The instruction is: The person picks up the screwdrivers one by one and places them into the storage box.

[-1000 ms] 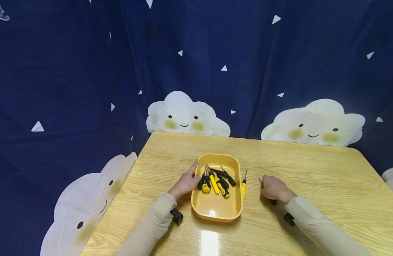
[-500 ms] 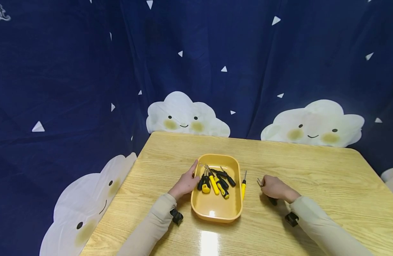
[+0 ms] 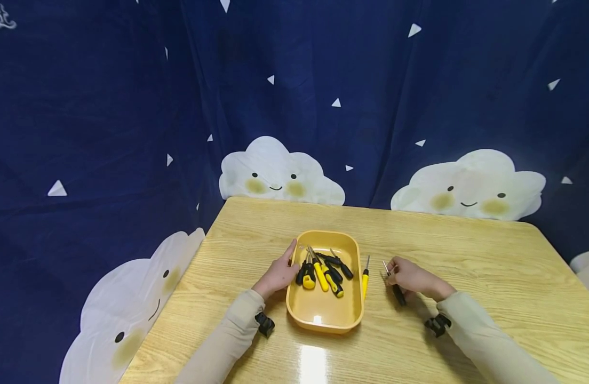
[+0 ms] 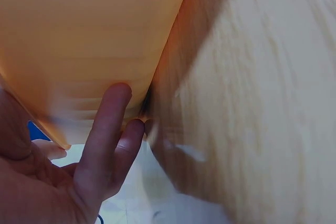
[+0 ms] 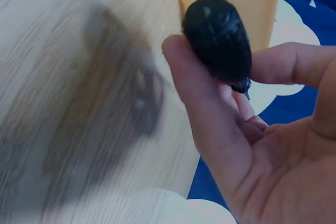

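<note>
On the left side of a yellow plastic bin, my left hand holds the rim, with the thumb over it. In the left wrist view, fingers lie along the outer wall. My right hand pinches a black-handled screwdriver between thumb and fingers, right of the bin. Its thin shaft points away and slightly left; the right wrist view shows the butt of the handle up close. Inside the bin lie several screwdrivers, among them a yellow-handled screwdriver and black ones.
A yellow screwdriver lies on the wooden table against the bin's right side, partly hidden by it. Behind the table hangs a dark blue curtain with clouds.
My right hand has turned and its fingers have shifted, bringing the screwdriver's black handle and shaft into clear sight. The left hand and the bin stay put.
</note>
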`<state>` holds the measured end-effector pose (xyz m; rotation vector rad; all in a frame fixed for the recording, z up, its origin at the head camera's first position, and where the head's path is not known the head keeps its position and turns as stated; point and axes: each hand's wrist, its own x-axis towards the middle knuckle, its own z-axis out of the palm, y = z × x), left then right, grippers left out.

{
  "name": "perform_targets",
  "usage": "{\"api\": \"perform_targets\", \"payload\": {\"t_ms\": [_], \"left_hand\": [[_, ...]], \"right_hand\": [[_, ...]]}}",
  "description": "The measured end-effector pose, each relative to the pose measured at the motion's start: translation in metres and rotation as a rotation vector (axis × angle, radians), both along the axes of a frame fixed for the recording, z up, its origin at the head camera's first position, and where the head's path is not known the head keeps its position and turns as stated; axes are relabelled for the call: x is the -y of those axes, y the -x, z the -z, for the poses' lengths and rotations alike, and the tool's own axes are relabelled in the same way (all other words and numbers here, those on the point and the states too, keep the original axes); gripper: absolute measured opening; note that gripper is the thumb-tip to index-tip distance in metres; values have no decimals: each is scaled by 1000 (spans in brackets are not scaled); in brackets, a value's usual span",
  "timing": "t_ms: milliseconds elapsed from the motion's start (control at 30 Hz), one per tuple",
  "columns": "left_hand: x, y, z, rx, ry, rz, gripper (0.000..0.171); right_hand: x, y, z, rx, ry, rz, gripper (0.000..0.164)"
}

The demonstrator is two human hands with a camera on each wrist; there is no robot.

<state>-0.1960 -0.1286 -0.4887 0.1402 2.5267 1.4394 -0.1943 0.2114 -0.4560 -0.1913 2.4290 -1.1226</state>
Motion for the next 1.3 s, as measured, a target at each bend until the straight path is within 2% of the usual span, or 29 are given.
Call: {"api": "perform_targets", "payload": {"t_ms": [133, 300, 767, 1167, 1300], "left_hand": [[0, 0, 0, 9, -3, -7, 68], [0, 1, 0, 11, -15, -9, 67], [0, 0, -1, 16, -14, -2, 66], [0, 1, -3, 32, -26, -21, 66], [0, 1, -2, 22, -16, -19, 67]], "right_hand": [[3, 1, -4, 14, 75, 11, 28], [5, 3, -8, 18, 108, 11, 32], [18, 11, -19, 5, 210, 55, 18], [27, 19, -31, 62, 334, 26, 20], [33, 19, -34, 73, 366, 41, 22]]}}
